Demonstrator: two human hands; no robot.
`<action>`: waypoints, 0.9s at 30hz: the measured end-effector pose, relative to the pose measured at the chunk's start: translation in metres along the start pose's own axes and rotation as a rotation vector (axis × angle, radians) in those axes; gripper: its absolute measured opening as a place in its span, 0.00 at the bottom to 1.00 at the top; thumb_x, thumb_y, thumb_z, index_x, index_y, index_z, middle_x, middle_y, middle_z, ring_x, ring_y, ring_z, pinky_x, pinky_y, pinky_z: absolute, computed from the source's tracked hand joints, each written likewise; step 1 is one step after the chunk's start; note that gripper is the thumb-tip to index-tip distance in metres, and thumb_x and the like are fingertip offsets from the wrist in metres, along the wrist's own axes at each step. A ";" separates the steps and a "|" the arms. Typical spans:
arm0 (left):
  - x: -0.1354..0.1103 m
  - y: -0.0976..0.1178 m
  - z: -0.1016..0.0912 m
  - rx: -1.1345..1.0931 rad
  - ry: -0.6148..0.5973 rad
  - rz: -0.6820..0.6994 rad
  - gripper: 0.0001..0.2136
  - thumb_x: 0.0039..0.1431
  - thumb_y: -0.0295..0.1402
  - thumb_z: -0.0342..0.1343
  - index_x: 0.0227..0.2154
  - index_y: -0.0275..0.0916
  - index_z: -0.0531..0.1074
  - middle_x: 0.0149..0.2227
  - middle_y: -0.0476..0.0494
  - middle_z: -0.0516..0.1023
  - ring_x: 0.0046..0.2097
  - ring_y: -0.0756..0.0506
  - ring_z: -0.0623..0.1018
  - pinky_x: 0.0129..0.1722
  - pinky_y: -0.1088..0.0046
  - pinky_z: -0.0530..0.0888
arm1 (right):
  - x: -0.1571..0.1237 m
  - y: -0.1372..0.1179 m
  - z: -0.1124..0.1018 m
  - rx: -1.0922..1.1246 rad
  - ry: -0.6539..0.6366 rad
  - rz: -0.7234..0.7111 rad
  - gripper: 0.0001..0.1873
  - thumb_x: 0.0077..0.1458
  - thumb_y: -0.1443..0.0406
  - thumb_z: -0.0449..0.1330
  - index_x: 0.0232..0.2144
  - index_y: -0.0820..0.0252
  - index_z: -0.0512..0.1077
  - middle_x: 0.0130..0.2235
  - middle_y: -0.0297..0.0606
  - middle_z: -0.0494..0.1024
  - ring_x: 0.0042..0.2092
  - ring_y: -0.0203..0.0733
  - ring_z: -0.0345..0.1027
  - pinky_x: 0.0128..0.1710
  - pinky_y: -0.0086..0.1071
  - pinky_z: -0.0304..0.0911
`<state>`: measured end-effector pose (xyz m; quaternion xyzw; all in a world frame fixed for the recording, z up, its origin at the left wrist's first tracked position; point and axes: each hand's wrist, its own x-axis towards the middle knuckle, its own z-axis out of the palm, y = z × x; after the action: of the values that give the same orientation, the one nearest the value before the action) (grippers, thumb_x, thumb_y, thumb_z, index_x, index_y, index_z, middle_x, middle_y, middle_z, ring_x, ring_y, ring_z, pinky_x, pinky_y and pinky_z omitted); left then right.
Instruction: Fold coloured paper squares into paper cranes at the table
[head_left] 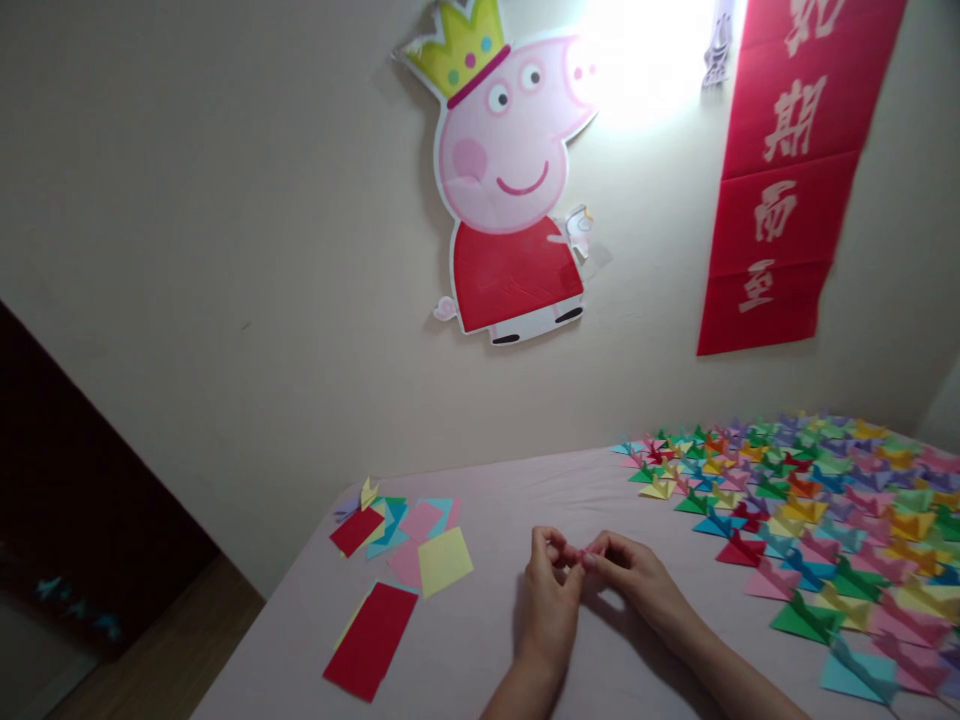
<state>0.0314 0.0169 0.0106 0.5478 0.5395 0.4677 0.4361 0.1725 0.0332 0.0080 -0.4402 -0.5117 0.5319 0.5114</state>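
Note:
Both hands meet over the middle of the pale pink bed-like surface (502, 640). My left hand (553, 570) pinches a small piece of pink paper (583, 556) between thumb and fingers. From the other side, my right hand (626, 570) grips the same paper with thumb and forefinger. Most of the paper is hidden by the fingertips, so its folded shape cannot be made out. To the right of my hands stand rows of folded paper cranes (802, 512) in many colours.
At the left lie a red paper rectangle (371, 640), a yellow square (445, 562) and several other coloured sheets, with a small yellow folded piece (369, 493) behind. The wall behind carries a cartoon pig cutout (517, 270) and a red banner (795, 200).

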 end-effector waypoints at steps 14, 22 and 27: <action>0.003 -0.011 -0.004 0.084 -0.116 0.142 0.13 0.58 0.30 0.54 0.45 0.44 0.61 0.33 0.53 0.71 0.33 0.50 0.72 0.34 0.75 0.66 | -0.001 0.004 0.000 0.009 0.002 -0.034 0.19 0.42 0.50 0.68 0.21 0.60 0.73 0.20 0.31 0.72 0.24 0.37 0.63 0.27 0.32 0.57; 0.004 -0.009 -0.003 0.140 -0.185 0.118 0.04 0.53 0.33 0.58 0.30 0.39 0.69 0.31 0.50 0.72 0.35 0.47 0.70 0.36 0.73 0.65 | -0.002 0.000 -0.001 0.080 0.049 0.015 0.20 0.36 0.52 0.72 0.18 0.59 0.70 0.19 0.32 0.74 0.24 0.38 0.64 0.27 0.32 0.58; 0.008 -0.009 -0.003 0.219 -0.155 0.093 0.05 0.51 0.32 0.57 0.23 0.38 0.71 0.28 0.50 0.69 0.34 0.47 0.69 0.36 0.72 0.63 | -0.002 -0.004 -0.001 0.059 0.039 -0.012 0.20 0.39 0.49 0.70 0.19 0.58 0.71 0.21 0.33 0.75 0.27 0.39 0.65 0.29 0.33 0.60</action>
<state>0.0262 0.0250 0.0023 0.6509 0.5261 0.3822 0.3918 0.1742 0.0316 0.0114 -0.4322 -0.4884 0.5349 0.5372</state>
